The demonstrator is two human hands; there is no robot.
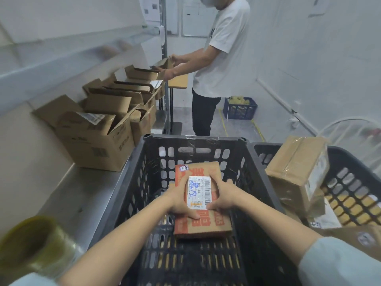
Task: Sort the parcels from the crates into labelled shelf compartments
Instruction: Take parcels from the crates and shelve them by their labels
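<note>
- Parcel [201, 201]: a flat cardboard box with red print, inside the black crate [127, 182], held between both hands; its far end is tipped up. I cannot tell whether its near end rests on the crate floor.
- Label [199, 191]: white, with a barcode and blue handwriting, stuck on the top face of the parcel. A small sticker [184, 168] at the far left corner reads "1-4".
- Left hand [181, 201]: grips the parcel's left edge, with fingers curled round the side and the thumb lying across the face below the label.
- Right hand [223, 198]: grips the right edge, fingers curled, with the thumb tip touching the label's near right corner.
- Second crate [350, 182]: black, just beside the first on the right. A taped parcel [299, 170] leans tilted at its near left rim, with more parcels below it.
- Boxes [97, 137]: a row of open cardboard boxes stands on the steel bench [82, 195] to the left of the crate, flaps up.
- Tape roll [35, 244]: clear yellowish, blurred, at the lower left near the left forearm.
- Person [224, 48]: in a white T-shirt and dark trousers, stands at the far end of the bench with both hands on a small box.
- Basket [240, 109]: blue, on the floor behind that person.
</note>
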